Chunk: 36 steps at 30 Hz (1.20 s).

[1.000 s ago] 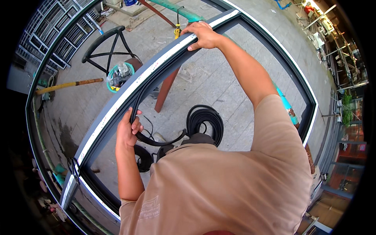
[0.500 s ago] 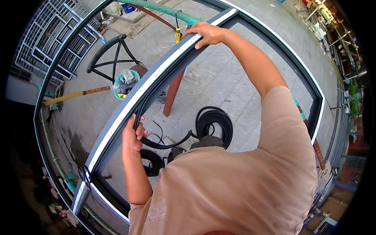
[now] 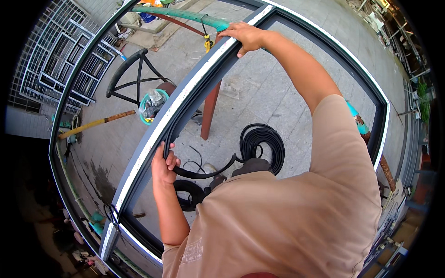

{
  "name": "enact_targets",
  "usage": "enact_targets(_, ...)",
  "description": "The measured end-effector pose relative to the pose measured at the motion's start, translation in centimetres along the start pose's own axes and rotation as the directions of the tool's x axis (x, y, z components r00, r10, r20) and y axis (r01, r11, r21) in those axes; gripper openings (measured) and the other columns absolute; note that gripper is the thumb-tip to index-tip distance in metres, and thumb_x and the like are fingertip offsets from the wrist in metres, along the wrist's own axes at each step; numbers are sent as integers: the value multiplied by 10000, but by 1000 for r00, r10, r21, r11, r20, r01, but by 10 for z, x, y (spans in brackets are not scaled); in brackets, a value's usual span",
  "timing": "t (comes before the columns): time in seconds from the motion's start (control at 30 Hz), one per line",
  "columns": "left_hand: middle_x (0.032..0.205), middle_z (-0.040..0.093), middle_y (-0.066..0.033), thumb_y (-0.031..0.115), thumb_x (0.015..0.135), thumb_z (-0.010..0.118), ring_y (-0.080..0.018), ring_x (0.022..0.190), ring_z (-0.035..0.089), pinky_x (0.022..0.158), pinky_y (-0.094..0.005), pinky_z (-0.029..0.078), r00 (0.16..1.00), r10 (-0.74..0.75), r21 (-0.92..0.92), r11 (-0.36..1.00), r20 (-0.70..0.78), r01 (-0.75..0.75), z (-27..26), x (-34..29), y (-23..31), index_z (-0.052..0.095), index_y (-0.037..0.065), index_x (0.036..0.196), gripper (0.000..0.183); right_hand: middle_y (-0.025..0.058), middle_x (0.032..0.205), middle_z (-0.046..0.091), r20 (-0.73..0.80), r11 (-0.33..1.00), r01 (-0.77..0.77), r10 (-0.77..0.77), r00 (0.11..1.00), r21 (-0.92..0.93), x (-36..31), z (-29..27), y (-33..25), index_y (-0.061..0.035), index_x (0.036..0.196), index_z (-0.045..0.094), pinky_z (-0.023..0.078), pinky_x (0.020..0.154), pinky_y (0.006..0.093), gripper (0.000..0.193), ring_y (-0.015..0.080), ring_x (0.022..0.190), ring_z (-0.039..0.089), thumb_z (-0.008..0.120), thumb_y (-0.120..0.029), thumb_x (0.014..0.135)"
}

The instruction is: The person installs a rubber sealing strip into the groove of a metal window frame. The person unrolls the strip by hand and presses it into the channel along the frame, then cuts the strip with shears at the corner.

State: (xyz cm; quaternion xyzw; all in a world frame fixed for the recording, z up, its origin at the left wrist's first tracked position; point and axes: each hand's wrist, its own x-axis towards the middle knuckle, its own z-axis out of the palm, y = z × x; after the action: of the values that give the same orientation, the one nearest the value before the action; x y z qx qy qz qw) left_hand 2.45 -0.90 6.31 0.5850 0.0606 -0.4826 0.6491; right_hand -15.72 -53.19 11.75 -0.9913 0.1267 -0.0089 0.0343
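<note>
I hold a flexible black strip [image 3: 199, 175], sagging in a curve away from the inner edge of my grey, white-faced frame [image 3: 168, 111].

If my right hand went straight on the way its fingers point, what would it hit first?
Probably the green pipe, just beyond the frame bar under your right hand; the pipe may lie lower, so the hand could pass above it.

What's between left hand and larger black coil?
Head view: a black strip sags from the left hand toward the larger coil; thin black cord and grey paving show too.
</note>
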Motion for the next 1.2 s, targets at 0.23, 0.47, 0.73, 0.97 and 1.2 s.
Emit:
enact_targets(0.23, 517, 352, 74, 444, 1129, 617, -84, 408, 267, 617, -268, 444, 1000, -15, 13, 1000, 23, 14, -1, 3, -1, 699, 90, 1066, 369, 174, 1543, 603, -188, 975, 221, -220, 957, -17, 5, 28, -92, -170, 1643, 518, 293, 1304, 549, 1016, 377, 1525, 474, 935, -518, 784)
enact_targets(0.47, 528, 369, 44, 393, 1135, 603, -104, 429, 288, 591, -313, 440, 1000, 7, 8, 1000, 9, -8, 3, -3, 0, 703, 29, 1043, 388, 108, 1447, 682, -172, 948, 256, -225, 959, 189, 9, 17, -114, -211, 1530, 655, 348, 1268, 500, 756, 341, 1426, 552, 902, -421, 847)
enact_targets(0.73, 525, 360, 61, 421, 1134, 602, -95, 421, 272, 611, -296, 440, 1000, 0, 31, 1000, 3, 0, 3, -3, 0, 697, 64, 1063, 376, 109, 1430, 690, -200, 963, 242, -215, 956, 118, 10, 24, -116, -199, 1537, 654, 325, 1281, 501, 718, 346, 1403, 563, 865, -454, 899)
enact_targets(0.97, 518, 356, 66, 446, 1141, 591, -93, 413, 270, 624, -278, 441, 1000, -28, 30, 999, -12, 28, 4, -2, 1, 700, 94, 1066, 377, 154, 1357, 692, -232, 963, 228, -191, 954, 142, 5, 23, -144, -151, 1471, 674, 257, 1336, 557, 787, 364, 1412, 566, 911, -504, 809)
enact_targets(1.2, 526, 333, 53, 427, 1142, 588, -103, 433, 282, 629, -296, 446, 999, -29, -22, 999, 24, 30, -3, 4, -1, 687, 74, 1066, 375, 79, 1290, 739, -232, 952, 210, -158, 960, 222, 14, 26, -142, -182, 1386, 739, 206, 1347, 619, 733, 335, 1384, 607, 943, -505, 761)
